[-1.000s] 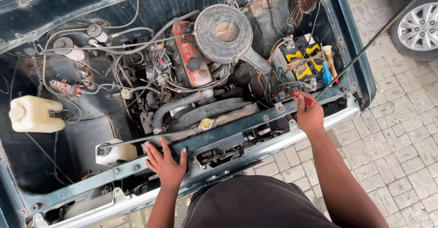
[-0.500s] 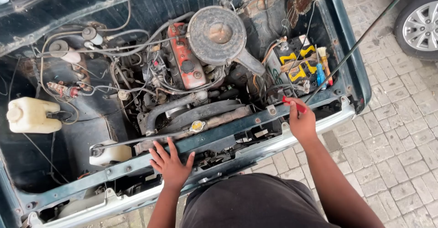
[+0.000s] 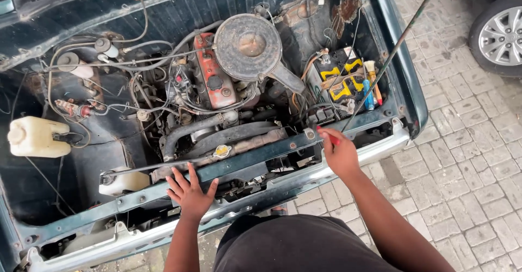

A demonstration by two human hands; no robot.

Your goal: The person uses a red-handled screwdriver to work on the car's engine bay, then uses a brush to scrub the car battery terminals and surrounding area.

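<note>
Right hand slides in along the front crossmember

The right hand (image 3: pixel 341 153), closed on a red-handled tool (image 3: pixel 329 136), has moved toward 9 o'clock along the crossmember (image 3: pixel 247 160); the left hand (image 3: pixel 190 192) stays flat, fingers spread, at 6 o'clock.

we are outdoors in a paved yard used for car repair. grey paving blocks (image 3: pixel 467 158) cover the ground. in front of us an old car stands with its engine bay (image 3: pixel 217 87) open, the hood held up by a thin prop rod (image 3: pixel 391 54). the wheel of another car (image 3: pixel 503 35) shows at the upper right corner.
</note>
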